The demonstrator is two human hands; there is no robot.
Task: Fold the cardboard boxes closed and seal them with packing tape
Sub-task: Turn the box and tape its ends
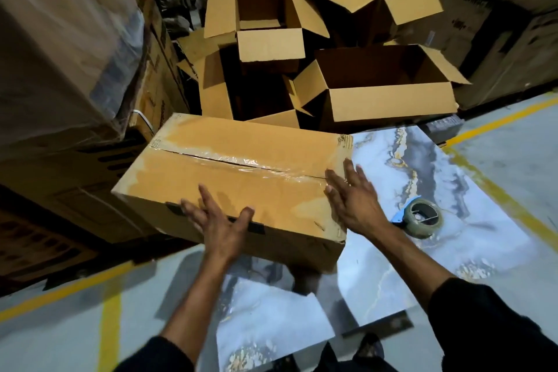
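A closed cardboard box (238, 172) sits tilted in front of the person, its top seam covered by a strip of clear packing tape (241, 161). The left hand (219, 225) rests on the box's near top edge with fingers (206, 199) spread and straight. The right hand (351, 199) lies flat against the box's right end, fingers straight and close together, near where the tape ends. A roll of packing tape in a blue dispenser (421, 217) lies on the marbled surface (453, 178) just right of the right hand. Behind the closed box stand 4 open boxes (389, 90) with their flaps up
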